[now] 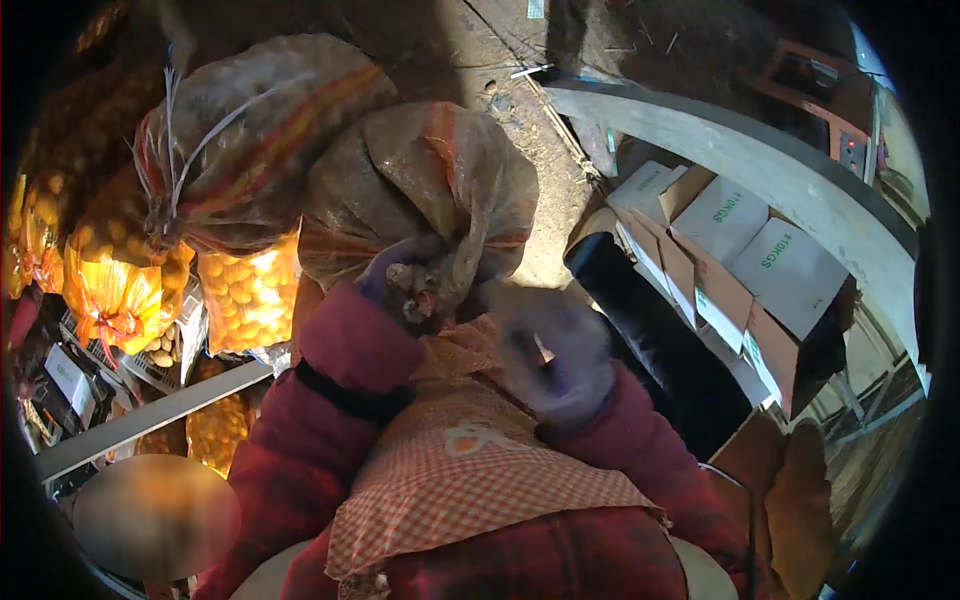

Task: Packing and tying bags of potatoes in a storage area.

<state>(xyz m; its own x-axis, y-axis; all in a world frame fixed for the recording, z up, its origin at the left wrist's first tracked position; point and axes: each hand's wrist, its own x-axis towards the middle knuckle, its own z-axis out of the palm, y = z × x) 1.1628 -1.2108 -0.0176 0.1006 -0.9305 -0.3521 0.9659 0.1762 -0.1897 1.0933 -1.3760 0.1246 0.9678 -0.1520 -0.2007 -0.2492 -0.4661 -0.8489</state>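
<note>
A full brown sack (390, 180) with an orange stripe stands in front of me, its twisted neck hanging toward my lap. My left hand (392, 268), in a purplish glove, is closed beside that neck around a knobbly grey-brown clump (412, 292) with a reddish spot. Whether the clump is a root or bunched sack cloth is not clear. Over my lap, right of the sack's neck, my right hand (560, 355) is smeared by motion, so its fingers cannot be read. A small pale fleck shows near it. An orange-checked apron (470, 480) covers my lap.
Another tied sack (270, 130) leans at the back left. Orange net bags (245, 290) of round, yellowish produce stand on the left, above a metal bar (150, 425). To the right are a black padded shape (650, 350), white cartons (730, 225) with open flaps, and a curved grey ledge (740, 140).
</note>
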